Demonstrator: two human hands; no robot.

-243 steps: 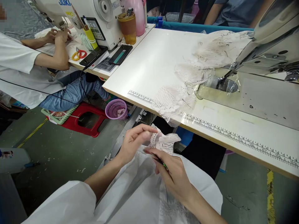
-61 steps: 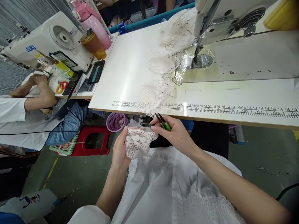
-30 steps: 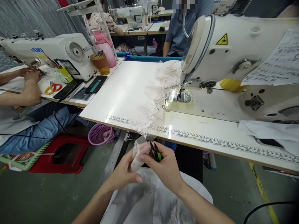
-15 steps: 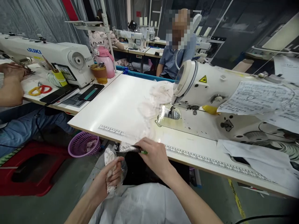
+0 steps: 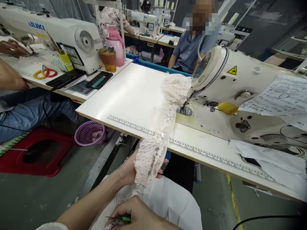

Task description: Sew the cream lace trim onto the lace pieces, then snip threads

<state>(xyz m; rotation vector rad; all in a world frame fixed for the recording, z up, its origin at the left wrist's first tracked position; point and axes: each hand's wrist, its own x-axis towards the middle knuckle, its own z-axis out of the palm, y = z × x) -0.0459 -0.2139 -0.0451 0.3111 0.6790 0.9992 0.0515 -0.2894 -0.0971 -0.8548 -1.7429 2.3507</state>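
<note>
A strip of pale lace fabric [image 5: 150, 156] hangs from the tabletop [image 5: 120, 92] over the front edge and lies across my left hand [image 5: 127, 171]. Only a few fingertips of that hand show, past the lace's right edge; the rest are hidden beneath it. Low in the view, closer to me, my right hand [image 5: 141, 214] is closed around green-handled thread snips [image 5: 124, 218], their dark points facing left. More lace reaches back to the sewing machine [image 5: 216, 73], where a gathered pale piece [image 5: 176, 88] lies left of the needle.
Paper sheets [image 5: 266, 95] hang on the machine, and white cloth [image 5: 271, 156] covers the table's right part. A purple basket [image 5: 90, 132] and a red stool [image 5: 35, 153] stand on the left floor. A co-worker's hand [image 5: 16, 48] is at the neighbouring machine; another person sits behind.
My right hand with the snips has moved from the table edge down towards my lap. My left hand has risen rightwards under the lace, which now spreads over it. The view has shifted.
</note>
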